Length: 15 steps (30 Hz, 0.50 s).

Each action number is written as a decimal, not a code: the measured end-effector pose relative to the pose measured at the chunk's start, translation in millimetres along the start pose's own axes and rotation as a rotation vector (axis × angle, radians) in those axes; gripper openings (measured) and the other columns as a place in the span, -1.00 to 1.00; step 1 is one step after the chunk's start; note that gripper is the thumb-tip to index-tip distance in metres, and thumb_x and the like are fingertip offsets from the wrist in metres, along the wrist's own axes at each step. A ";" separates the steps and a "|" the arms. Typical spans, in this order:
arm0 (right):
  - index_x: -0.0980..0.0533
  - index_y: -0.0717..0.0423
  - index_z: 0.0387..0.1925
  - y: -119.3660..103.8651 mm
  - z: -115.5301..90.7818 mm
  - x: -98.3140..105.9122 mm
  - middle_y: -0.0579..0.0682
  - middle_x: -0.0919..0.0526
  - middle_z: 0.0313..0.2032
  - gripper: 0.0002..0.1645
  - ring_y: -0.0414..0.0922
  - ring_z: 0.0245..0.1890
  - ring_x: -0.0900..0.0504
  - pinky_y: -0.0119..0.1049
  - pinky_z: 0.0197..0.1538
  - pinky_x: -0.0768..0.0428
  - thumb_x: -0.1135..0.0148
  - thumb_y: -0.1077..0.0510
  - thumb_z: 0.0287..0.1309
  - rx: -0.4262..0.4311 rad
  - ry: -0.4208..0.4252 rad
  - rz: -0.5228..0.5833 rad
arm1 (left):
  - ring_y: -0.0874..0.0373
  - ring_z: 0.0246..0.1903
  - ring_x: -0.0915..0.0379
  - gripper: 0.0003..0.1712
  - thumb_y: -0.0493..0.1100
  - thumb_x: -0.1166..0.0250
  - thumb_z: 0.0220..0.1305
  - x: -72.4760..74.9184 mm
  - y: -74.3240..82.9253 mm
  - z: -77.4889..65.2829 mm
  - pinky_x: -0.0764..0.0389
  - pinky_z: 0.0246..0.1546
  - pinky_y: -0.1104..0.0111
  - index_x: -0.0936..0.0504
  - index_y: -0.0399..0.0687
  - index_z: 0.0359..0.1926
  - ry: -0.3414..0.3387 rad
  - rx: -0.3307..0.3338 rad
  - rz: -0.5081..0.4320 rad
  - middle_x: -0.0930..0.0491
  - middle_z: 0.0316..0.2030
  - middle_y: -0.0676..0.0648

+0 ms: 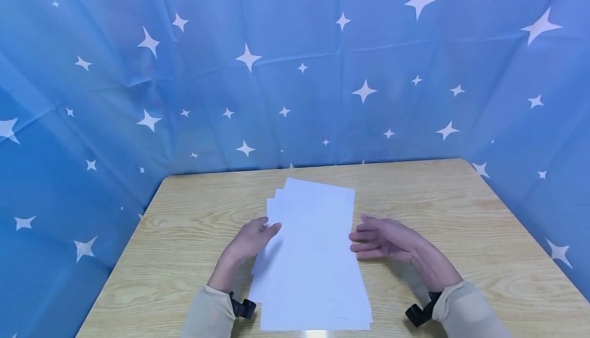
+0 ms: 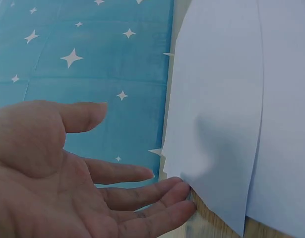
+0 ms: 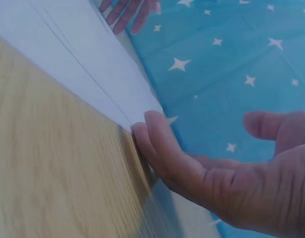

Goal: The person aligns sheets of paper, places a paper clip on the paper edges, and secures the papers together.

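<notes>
Several white paper sheets lie in a loose, uneven stack on the wooden table, their corners sticking out at the top and left. My left hand is at the stack's left edge, thumb over the paper; in the left wrist view its fingertips are right at the sheets' edge. At the opposite side my right hand has its fingers extended toward the paper's right edge. The right wrist view shows those fingertips close against the sheets' border, thumb held apart. Neither hand grips anything.
The wooden table has a light grain and rounded far corners. Behind it and along both sides hangs a blue curtain with white stars. Each wrist carries a small black camera mount below the sleeve cuff.
</notes>
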State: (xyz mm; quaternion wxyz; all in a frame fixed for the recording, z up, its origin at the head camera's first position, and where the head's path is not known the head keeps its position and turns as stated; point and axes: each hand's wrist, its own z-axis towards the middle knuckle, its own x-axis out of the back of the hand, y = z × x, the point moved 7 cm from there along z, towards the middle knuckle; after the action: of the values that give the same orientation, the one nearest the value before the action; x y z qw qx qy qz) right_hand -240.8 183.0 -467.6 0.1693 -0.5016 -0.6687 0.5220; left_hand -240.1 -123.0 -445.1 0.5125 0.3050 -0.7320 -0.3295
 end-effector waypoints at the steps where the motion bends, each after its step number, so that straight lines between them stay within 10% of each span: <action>1: 0.15 0.61 0.35 0.6 0.2 -1.0 0.50 -0.27 0.26 -0.06 0.32 0.16 -0.44 0.06 0.15 -0.45 0.07 -0.12 0.47 -0.009 -0.001 0.009 | -0.25 0.17 -0.36 -0.18 0.20 -0.08 0.42 -0.7 0.2 -0.5 -0.45 0.07 -0.03 -0.22 -0.39 0.38 -0.005 -0.002 0.004 -0.39 0.20 -0.40; 15: 0.42 0.48 0.40 0.1 -3.5 -7.5 0.46 0.14 0.42 -0.03 0.28 0.31 -0.25 -0.10 0.19 -0.44 0.26 -0.18 0.51 -0.077 -0.155 0.182 | -0.22 0.17 -0.35 -0.12 0.28 -0.09 0.37 2.7 1.6 -6.2 -0.42 0.09 -0.03 -0.27 -0.40 0.35 -0.056 0.003 -0.013 -0.40 0.19 -0.36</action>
State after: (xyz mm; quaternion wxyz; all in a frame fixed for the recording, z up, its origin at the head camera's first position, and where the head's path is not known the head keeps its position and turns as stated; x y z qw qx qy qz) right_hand -234.8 178.5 -464.1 0.0496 -0.5244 -0.6511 0.5464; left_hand -235.2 -125.2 -440.8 0.4893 0.3009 -0.7445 -0.3402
